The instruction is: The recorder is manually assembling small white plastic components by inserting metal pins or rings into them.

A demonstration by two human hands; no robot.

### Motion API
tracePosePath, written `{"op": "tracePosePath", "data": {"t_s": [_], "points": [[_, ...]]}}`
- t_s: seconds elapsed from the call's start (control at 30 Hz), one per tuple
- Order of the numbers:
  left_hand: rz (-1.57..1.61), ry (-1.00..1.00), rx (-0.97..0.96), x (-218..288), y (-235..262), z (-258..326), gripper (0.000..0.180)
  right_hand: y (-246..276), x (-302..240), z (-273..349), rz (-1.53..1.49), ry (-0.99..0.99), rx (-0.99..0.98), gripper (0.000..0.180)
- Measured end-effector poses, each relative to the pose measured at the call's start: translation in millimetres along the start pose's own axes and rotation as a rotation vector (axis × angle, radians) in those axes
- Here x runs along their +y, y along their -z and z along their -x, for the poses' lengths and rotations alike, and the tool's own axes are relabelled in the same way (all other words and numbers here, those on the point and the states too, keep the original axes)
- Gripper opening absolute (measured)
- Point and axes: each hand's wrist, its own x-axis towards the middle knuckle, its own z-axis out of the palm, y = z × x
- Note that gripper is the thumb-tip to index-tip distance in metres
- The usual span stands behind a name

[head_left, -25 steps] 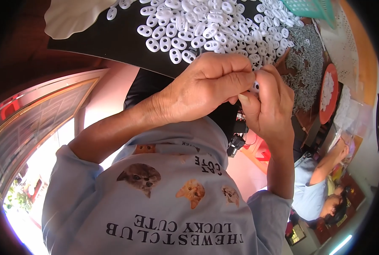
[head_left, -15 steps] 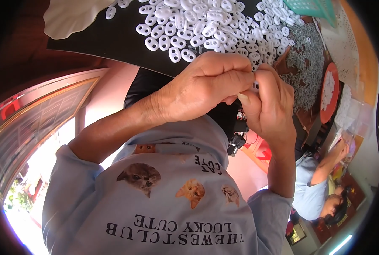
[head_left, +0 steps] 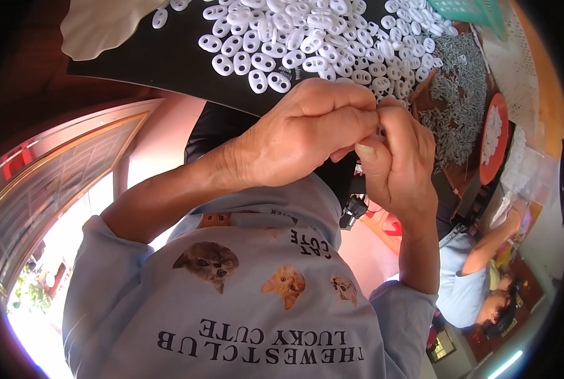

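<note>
In the middle of the frame, right of centre, a small, smooth white piece sits between the two hands. The right hand pinches it between thumb and bent index finger. The fingers of the left hand are curled narrow against it, their tips hidden, so I cannot tell whether they grip it too.

Along the top, glossy white ovals, each with two round holes, lie heaped on a matt black counter. A few fine grey coils show among them. At upper right is a rough, tangled mass of grey metal bits, beside a round red dish of white pieces and under a perforated teal basket. A cream, wavy-rimmed plate fills the upper left.

Compared with the earlier frames, less of the pinched piece shows, and the red dish appears slightly farther right.
</note>
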Motion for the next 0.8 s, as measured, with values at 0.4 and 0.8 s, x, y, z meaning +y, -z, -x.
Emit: {"op": "tracePosePath", "data": {"t_s": [0.4,0.8], "points": [[0.003,0.043,0.014,4.5,0.4,0.3,0.020,-3.4,0.0,-4.2,0.057,0.107,0.031,0.034],[0.008,0.088,0.000,5.2,-2.3,0.4,0.029,-9.6,7.4,-0.3,-0.088,0.105,0.094,0.029]]}}
